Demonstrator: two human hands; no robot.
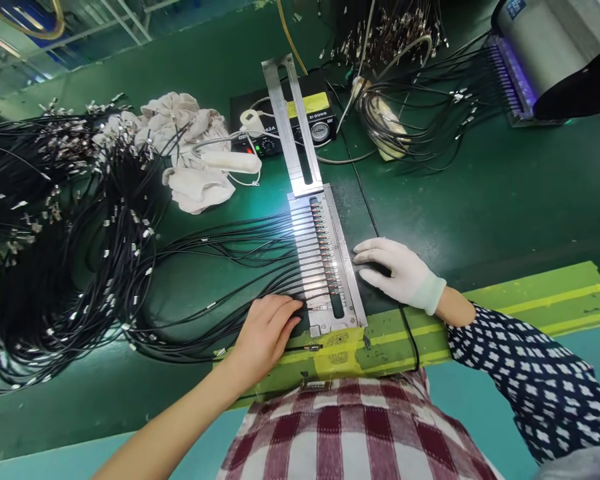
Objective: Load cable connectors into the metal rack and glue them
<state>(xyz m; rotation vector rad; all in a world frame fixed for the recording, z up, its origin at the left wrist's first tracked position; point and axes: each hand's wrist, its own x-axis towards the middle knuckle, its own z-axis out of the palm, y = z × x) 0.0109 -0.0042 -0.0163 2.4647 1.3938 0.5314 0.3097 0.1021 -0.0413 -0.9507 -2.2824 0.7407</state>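
Note:
A metal fixture lies in front of me with a row of black cables in its slots, their small connector ends lined up over a long opening. My left hand, bare, is at the fixture's near left corner, its fingers closed on a black cable whose connector sits in the nearest slot. My right hand, in a white glove, rests beside the fixture's right edge with its fingers stretched out, holding nothing. The slotted metal cover is swung back at the far end. Another cable's connector lies on the taped edge.
Thick bundles of black cables lie at the left beside a white cloth. Behind the fixture stands a black control box with a gauge. A purple-lit machine and more cables are at the back right. Taped green strip lines the front edge.

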